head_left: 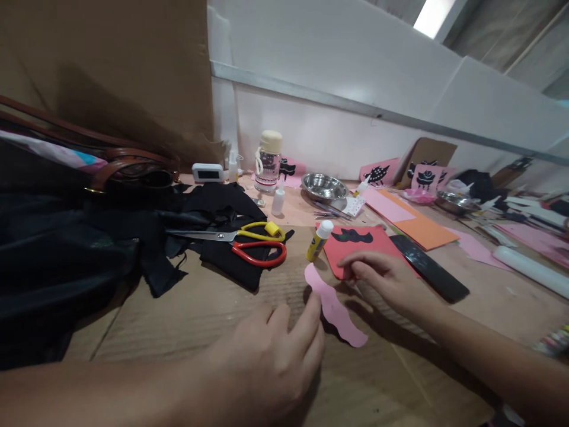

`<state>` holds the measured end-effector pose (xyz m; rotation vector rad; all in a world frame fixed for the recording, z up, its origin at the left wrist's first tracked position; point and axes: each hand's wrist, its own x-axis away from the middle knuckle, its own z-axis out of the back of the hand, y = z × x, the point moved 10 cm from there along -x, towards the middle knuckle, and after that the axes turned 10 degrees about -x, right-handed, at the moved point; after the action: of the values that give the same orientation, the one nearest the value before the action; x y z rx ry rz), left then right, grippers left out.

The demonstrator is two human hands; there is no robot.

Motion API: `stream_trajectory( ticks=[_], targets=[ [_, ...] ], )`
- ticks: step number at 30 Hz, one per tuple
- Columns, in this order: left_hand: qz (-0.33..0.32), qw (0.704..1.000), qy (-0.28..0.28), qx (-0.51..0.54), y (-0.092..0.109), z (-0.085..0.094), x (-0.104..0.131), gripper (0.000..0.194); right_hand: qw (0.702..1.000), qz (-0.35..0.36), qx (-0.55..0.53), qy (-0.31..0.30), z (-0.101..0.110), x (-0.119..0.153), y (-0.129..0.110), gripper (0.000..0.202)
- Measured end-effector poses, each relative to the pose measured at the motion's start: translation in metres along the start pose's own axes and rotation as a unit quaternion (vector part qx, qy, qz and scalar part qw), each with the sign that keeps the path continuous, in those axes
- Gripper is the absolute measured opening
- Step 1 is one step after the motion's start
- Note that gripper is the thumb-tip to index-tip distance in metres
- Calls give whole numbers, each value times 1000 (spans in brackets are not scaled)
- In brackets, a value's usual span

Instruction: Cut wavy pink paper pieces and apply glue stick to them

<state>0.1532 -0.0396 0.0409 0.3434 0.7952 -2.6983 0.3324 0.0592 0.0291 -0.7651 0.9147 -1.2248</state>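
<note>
My left hand (280,350) pinches a wavy-edged pink paper strip (335,311) between closed fingers, near the strip's upper half. The strip is tilted just above the wooden tabletop and throws a shadow on it. To its right, my right hand (391,279) has its thumb and forefinger together by the front edge of a red card (333,255). Whether anything is between those fingertips I cannot make out. On the card lies a black wavy cutout (353,236). A yellow glue stick (319,240) with a white cap stands upright at the card's left edge.
Scissors (260,243) with yellow and red handles lie on black cloth (231,207) to the left. A black phone (429,267) rests right of the card. Behind are a steel bowl (324,188), a jar (268,163), a small bottle (278,201) and orange paper (420,228).
</note>
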Motion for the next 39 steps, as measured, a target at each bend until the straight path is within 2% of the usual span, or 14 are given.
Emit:
stream_trajectory(
  ticks=[2, 4, 6, 9, 12, 14, 17, 20, 22, 24, 26, 27, 33, 39],
  targets=[
    [-8, 1000, 5, 6, -1, 3, 1, 42, 985, -109, -110, -80, -23, 7, 13, 46],
    [-16, 1000, -1, 13, -4, 5, 1, 42, 964, -169, -162, -123, -38, 13, 15, 41],
    [-15, 999, -4, 35, -9, 10, 0, 37, 965, -175, -148, -123, -40, 12, 11, 29],
    [16, 990, 40, 137, -28, 24, -1, 26, 974, -160, -130, -93, -37, 10, 3, 22],
    [99, 950, 108, 275, -70, 32, 1, 23, 974, -160, -149, -61, -38, 11, -1, 24],
    [182, 931, 112, 296, -109, 22, 5, 24, 971, -165, -169, -43, -42, 13, -2, 26],
    [336, 912, -2, 234, -173, -19, 21, 30, 958, -191, -212, -29, -55, 14, -1, 29],
    [394, 871, -45, 291, -209, -51, 37, 42, 932, -206, -293, -59, -85, 12, -8, 32],
    [392, 821, -126, 396, -204, -80, 43, 56, 913, -198, -349, -75, -104, 7, -17, 34],
    [354, 745, -191, 532, -179, -97, 41, 72, 901, -186, -384, -72, -116, 1, -23, 36],
    [310, 681, -211, 629, -153, -98, 34, 79, 898, -174, -399, -61, -121, -4, -26, 38],
    [303, 667, -202, 650, -147, -94, 30, 77, 899, -168, -401, -54, -122, -7, -27, 39],
    [342, 694, -99, 626, -154, -75, 20, 33, 904, -162, -393, -40, -125, -18, -21, 41],
    [357, 705, -84, 606, -164, -76, 25, 29, 908, -167, -381, -51, -132, -19, -21, 38]
  ],
)
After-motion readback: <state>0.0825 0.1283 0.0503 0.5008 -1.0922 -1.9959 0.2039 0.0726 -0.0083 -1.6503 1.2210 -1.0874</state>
